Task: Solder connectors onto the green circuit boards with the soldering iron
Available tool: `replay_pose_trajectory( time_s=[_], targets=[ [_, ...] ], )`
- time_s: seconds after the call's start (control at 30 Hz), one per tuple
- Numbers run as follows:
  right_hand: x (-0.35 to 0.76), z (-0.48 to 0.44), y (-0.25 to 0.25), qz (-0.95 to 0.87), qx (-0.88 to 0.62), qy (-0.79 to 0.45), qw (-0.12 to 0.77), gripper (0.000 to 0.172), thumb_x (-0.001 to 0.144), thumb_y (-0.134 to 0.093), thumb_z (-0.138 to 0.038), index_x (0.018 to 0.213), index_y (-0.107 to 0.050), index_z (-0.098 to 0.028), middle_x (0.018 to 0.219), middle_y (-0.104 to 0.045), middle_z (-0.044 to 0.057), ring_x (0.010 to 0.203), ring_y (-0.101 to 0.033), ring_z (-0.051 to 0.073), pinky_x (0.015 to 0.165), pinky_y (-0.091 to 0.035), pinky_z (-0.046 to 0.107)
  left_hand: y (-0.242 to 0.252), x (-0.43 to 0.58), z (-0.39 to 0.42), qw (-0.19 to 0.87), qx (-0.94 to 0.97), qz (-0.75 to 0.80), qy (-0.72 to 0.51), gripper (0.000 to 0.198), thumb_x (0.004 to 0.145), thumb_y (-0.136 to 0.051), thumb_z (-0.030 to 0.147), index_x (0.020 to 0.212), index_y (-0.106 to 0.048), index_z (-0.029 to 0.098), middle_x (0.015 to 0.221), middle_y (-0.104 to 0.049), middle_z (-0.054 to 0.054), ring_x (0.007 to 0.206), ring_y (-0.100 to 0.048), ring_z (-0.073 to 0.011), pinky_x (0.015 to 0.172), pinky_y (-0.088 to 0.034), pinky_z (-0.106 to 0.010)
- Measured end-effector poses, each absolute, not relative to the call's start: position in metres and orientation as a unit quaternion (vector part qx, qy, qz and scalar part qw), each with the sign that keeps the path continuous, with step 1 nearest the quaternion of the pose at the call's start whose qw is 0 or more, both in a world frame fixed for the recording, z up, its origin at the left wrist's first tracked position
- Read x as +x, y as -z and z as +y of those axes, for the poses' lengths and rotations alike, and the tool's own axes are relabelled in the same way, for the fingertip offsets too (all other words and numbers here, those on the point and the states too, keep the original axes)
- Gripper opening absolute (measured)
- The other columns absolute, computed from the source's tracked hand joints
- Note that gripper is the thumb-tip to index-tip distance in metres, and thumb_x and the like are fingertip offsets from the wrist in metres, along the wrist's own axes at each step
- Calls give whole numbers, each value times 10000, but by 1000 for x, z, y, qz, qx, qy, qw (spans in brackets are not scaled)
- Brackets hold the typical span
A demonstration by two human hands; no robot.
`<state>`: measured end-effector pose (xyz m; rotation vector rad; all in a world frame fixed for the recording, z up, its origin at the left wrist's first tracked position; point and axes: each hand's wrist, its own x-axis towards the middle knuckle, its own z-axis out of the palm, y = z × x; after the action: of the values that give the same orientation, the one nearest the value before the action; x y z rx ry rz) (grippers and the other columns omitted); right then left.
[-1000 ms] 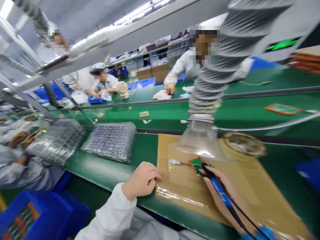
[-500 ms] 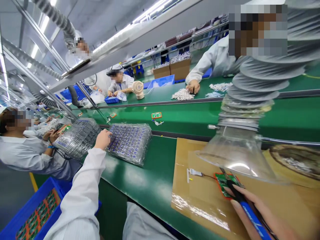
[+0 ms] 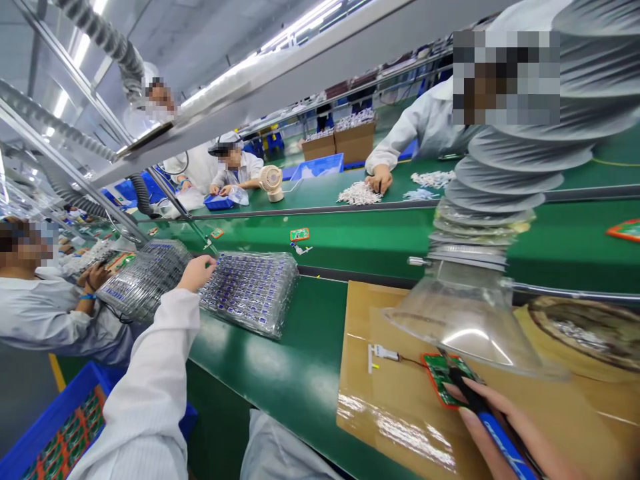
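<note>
My left hand [image 3: 197, 273] is at the left edge of a clear plastic tray [image 3: 253, 290] holding rows of small blue-marked parts. Its thumb and fingertips are pinched together; anything between them is too small to make out. My right hand [image 3: 537, 420] grips a soldering iron [image 3: 503, 440] with a blue handle and black front. The tip points down at a green circuit board [image 3: 437, 375] in an orange frame, partly covered by my fingers. A thin wire runs from the board to a small white part [image 3: 386, 353] on the brown mat [image 3: 370, 413].
A clear fume hood [image 3: 457, 320] on a ribbed duct hangs over the board. Behind is a green conveyor [image 3: 360, 233] with a framed board [image 3: 300, 235]. A second tray [image 3: 145, 277], a blue bin of boards [image 3: 30, 433] and a co-worker sit left; another co-worker's hand [image 3: 380, 180] is opposite.
My left hand has lifted slightly from over the tray's parts, with fingertips now pinched. The view has shifted a little; another orange-framed board shows at the far right. My right hand stays at the board.
</note>
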<state>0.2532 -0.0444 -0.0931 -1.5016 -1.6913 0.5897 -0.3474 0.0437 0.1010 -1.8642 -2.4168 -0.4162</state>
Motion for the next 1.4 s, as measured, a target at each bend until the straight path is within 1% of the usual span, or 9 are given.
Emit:
replay_pose_trajectory(
  time_s=[0.1,0.2,0.33,0.47,0.6,0.77,0.97,1.17,1.4],
  targets=[
    [253,-47,87,-688,-584,-232,363,541,891,-550,-643,1291,-640,-291,1205,-746,66,999,-748,346,713,-640,435,-105,-299,33,-20,-600,-741,302,236,968,-375,350,876,-524,192,1109,-753,-153,1037,-713,-229,916,-543,-385],
    [248,-52,81,-667,-603,-246,361,538,929,-525,-625,1332,-610,-278,1220,-739,71,1064,-732,329,845,-629,451,-99,-215,15,-260,-563,-586,521,262,911,-597,437,875,-480,205,854,-761,-59,862,-742,-213,838,-568,-372],
    [242,-53,81,-667,-599,-245,370,473,945,-537,-572,1326,-600,-298,1183,-755,45,1053,-740,307,860,-623,443,-66,-90,-9,-569,-518,-500,397,341,805,-779,421,920,-566,180,723,-746,-36,622,-711,-183,627,-536,-293],
    [242,-52,77,-676,-579,-231,393,385,955,-571,-476,1292,-616,-295,1185,-752,55,1068,-734,289,933,-595,452,-25,-8,-16,-689,-481,-445,309,423,720,-846,471,866,-631,137,775,-775,-99,705,-718,-180,703,-520,-285],
    [238,-59,61,-643,-548,-286,453,319,963,-598,-393,1262,-607,-283,1132,-761,59,1039,-740,255,955,-583,430,-8,25,-15,-687,-491,-451,288,413,729,-823,502,772,-662,124,760,-773,-110,663,-674,-151,651,-476,-253],
    [222,-69,38,-520,-508,-395,562,343,895,-716,-337,1216,-605,-285,1049,-764,36,950,-750,210,859,-613,349,-13,40,-19,-677,-510,-462,260,367,748,-798,468,743,-660,128,706,-759,-92,543,-561,-97,558,-403,-220],
    [216,-67,28,-461,-514,-430,581,292,831,-778,-328,1087,-658,-256,891,-755,16,819,-739,191,782,-611,317,-12,51,-26,-634,-551,-475,263,265,755,-766,385,742,-679,135,713,-747,-75,651,-647,-148,651,-480,-252],
    [220,-62,32,-446,-550,-407,577,284,825,-780,-368,1053,-674,-235,888,-756,30,802,-738,202,775,-610,336,-7,55,-19,-533,-640,-498,241,168,829,-672,311,736,-706,175,713,-722,-32,655,-620,-159,642,-456,-273],
    [257,-65,44,-472,-620,-279,561,298,875,-721,-445,1100,-731,-249,1088,-767,74,1012,-736,265,922,-592,410,12,63,13,-304,-771,-532,174,164,818,-634,170,664,-683,196,795,-712,-52,872,-606,-234,901,-417,-403]
  ],
)
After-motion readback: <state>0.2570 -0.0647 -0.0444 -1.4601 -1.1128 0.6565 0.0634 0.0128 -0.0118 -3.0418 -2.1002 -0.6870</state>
